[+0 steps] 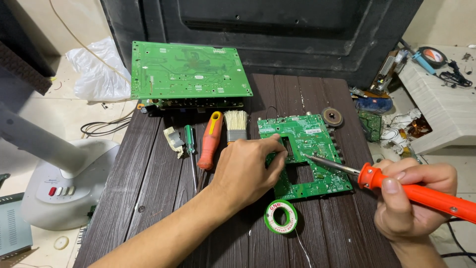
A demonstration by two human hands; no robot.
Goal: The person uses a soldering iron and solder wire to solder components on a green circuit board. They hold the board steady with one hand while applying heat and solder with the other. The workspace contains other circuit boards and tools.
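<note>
Pretty cluttered repair corner: a dark wood-grain worktop (148, 198) sits on a pale tiled floor, with a big black panel (297, 30) leaning up behind it and a white fan base (59, 183) off to the left.

In the middle of the worktop lies a small green circuit board (310, 159) with a rectangular cutout. The person's left hand (248, 168) rests flat on the board's left edge, fingers pressing it down, not gripping anything. The right hand (411, 198) is wrapped tight around the orange handle of a soldering iron (396, 186), and the metal tip touches the board just right of the cutout.

Just below the board there's a green spool of solder wire (280, 217), with a thin strand trailing toward the near edge. Left of the hand: an orange screwdriver (210, 141), a small green screwdriver (190, 141), a bristle brush (236, 125) and a roll of tape (173, 140). A bigger green circuit board (188, 72) sits at the far edge, and a small round speaker (332, 117) lies near the small board's top right corner.
</note>
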